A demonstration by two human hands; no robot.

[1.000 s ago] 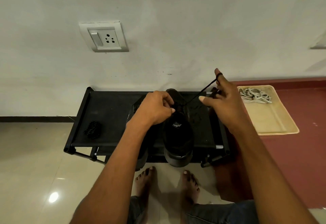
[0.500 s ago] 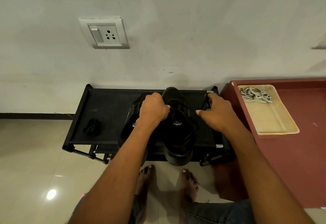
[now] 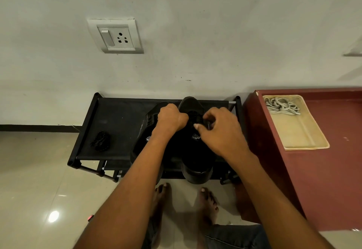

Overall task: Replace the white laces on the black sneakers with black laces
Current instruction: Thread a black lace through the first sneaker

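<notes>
A: Where is the shoe being worked on?

B: The right-hand black sneaker with a small white logo on its tongue is sitting at the centre of the frame on a low black fabric-topped rack, its toe pointing toward the lower edge. A second black sneaker is lying just beside it on the left, partly hidden under the forearm.

A: And the hands?

B: The left hand is curling tight over the sneaker's upper eyelet area; what its fingers are closing on is hidden. The right hand is pinching a thin black lace between thumb and fingers, right over the tongue. The two hands are nearly touching.

A: Anything else sitting on the rack?

B: A small bundle of black lace is lying near the rack's left end, well apart from the shoes.

A: What is surrounding it?

B: A dark red flat-topped cabinet is standing just beside the rack at the right of the frame, carrying a shallow beige plastic tray. A tangle of white laces is resting in the tray's far corner. Behind everything, a plain pale wall is filling the upper half, with a white switch-and-socket plate at upper left. Glossy beige floor tiles are reflecting a light spot at lower left, and two bare feet are standing below the rack.
</notes>
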